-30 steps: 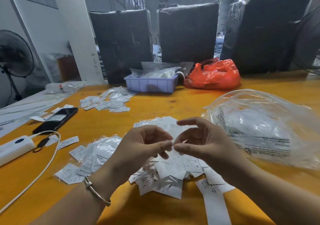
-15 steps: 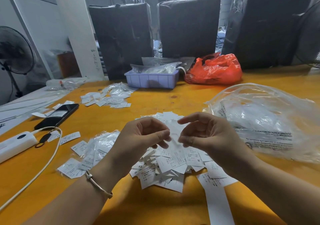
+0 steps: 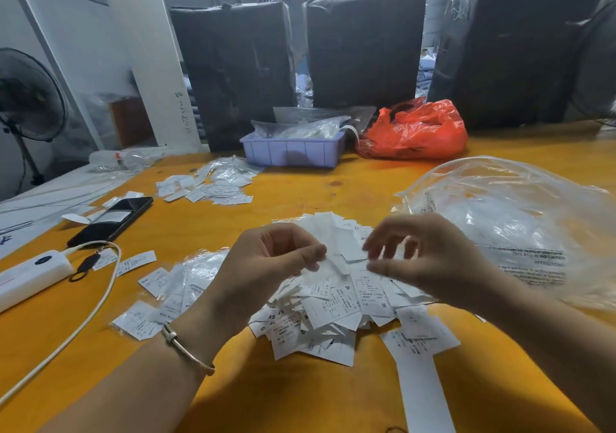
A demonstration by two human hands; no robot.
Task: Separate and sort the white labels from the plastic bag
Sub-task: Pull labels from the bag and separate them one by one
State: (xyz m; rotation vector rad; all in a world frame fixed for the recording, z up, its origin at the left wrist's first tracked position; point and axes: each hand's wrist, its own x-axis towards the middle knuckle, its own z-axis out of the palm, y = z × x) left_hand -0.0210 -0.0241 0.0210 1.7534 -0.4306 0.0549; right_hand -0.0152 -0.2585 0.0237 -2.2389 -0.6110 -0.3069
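A heap of white printed labels [image 3: 333, 309] lies on the orange table [image 3: 300, 399] right under my hands. My left hand [image 3: 270, 266] hovers over the heap and pinches a small thin, see-through sachet [image 3: 320, 267] between thumb and curled fingers. To its right my right hand [image 3: 430, 259] is blurred, with its fingertips a little apart near the sachet's end; whether it holds anything is unclear. A large crumpled clear plastic bag [image 3: 500, 219] sits on the table to the right of my right hand.
Small clear sachets with labels [image 3: 186, 282] lie left of the heap, and another batch [image 3: 213, 186] lies farther back. A phone [image 3: 113, 221], a white power bank [image 3: 30, 272] and its cable [image 3: 83, 319] are at left. Behind are a lavender tray [image 3: 293, 152], a red bag [image 3: 416, 132] and black bales [image 3: 363, 46].
My two hands, fingertips nearly touching a second ago, have drawn apart. The right hand's fingers have spread and it has shifted to the right.
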